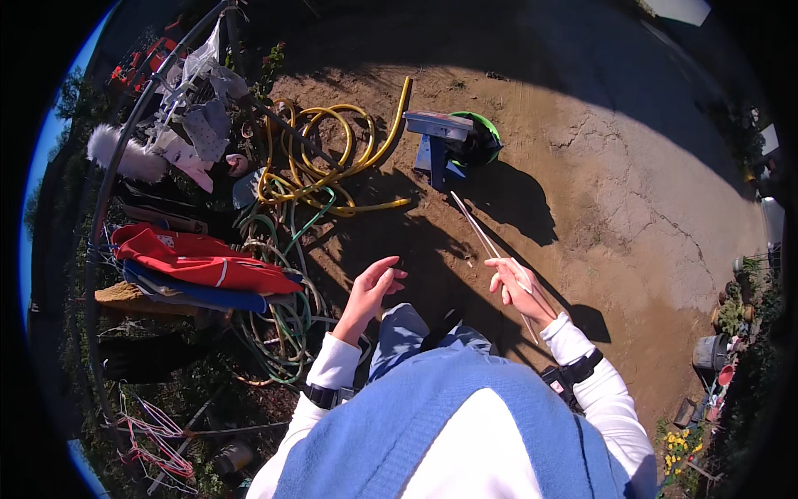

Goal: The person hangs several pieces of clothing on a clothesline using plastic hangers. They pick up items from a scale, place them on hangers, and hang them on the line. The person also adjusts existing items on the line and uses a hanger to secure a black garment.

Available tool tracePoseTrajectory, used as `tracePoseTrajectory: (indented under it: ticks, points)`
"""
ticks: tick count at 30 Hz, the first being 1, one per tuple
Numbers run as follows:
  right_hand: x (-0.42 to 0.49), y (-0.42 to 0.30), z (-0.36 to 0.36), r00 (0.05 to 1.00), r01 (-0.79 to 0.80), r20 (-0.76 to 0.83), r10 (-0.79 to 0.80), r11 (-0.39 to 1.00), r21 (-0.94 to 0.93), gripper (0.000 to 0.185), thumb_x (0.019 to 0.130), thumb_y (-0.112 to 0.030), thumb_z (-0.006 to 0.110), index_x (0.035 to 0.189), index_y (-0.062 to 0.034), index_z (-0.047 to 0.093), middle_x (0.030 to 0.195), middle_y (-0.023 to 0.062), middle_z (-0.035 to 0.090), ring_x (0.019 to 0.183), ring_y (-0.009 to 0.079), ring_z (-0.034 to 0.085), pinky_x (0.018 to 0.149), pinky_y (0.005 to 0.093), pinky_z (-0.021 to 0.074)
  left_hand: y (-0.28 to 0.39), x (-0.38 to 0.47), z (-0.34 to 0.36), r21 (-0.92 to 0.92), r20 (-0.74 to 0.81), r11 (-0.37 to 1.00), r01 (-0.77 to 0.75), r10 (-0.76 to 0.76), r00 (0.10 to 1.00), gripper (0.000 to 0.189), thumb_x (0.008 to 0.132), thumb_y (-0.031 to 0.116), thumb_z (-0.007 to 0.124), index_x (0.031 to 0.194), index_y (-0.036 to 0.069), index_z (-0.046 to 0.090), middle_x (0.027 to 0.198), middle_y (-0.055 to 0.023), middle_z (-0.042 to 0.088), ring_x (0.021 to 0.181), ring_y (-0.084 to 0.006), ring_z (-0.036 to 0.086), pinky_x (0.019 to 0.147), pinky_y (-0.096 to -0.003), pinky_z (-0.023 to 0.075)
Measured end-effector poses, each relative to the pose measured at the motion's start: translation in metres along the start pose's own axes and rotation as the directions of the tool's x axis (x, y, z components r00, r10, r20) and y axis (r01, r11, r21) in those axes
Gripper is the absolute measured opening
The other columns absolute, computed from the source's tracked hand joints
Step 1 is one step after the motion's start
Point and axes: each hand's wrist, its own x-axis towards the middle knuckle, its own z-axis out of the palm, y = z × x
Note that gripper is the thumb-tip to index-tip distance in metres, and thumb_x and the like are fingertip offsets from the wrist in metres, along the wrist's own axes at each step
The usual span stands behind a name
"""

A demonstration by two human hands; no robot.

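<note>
My right hand [519, 288] is closed round two thin, pale sticks [475, 224], which look like long tongs or chopsticks; they slant up and left, their far ends close to the foot of a blue stand. My left hand [372, 292] is raised over the shaded ground with its fingers loosely curled and nothing in it. Beyond the sticks, the blue metal stand [431, 153] carries a flat grey tray or box [439, 124]. Beside it is a green-rimmed container [489, 129] with something black in it.
Coiled yellow hose [349, 163] and green hose [304, 312] lie on the dirt to the left. A rail holds hanging clothes, among them a red garment [209, 259]; coloured hangers [156, 436] hang lower left. A bucket [709, 352] and plants line the right edge.
</note>
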Motion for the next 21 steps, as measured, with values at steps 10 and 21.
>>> tracePoseTrajectory:
  ticks: [10,21]
  points:
    - [0.203,0.135,-0.171,0.925,-0.273,-0.255,0.283,0.959,0.073,0.031,0.101,-0.026,0.047,0.117,-0.0021,0.058,0.092,0.0063,0.069,0.045,0.0042,0.044,0.043,0.0197,0.0372,-0.013,0.185,0.023,0.068,-0.108,0.965,0.251,-0.243,0.964,0.035,0.1,0.025,0.05,0.129,0.006,0.054,0.106,-0.0053,0.067,0.089,-0.0115,0.063,0.081,-0.0267,0.0493]
    - [0.554,0.265,-0.282,0.904,-0.406,-0.305,0.299,0.825,-0.394,0.031,0.087,-0.029,0.066,0.109,-0.0078,0.067,0.104,0.0154,0.069,0.097,0.0312,0.067,0.083,0.0375,0.052,-0.064,0.364,0.021,-0.23,-0.202,0.824,0.518,-0.561,0.803,0.033,0.1,0.021,0.052,0.127,0.001,0.054,0.103,-0.0062,0.068,0.084,-0.01,0.063,0.075,-0.0222,0.0485]
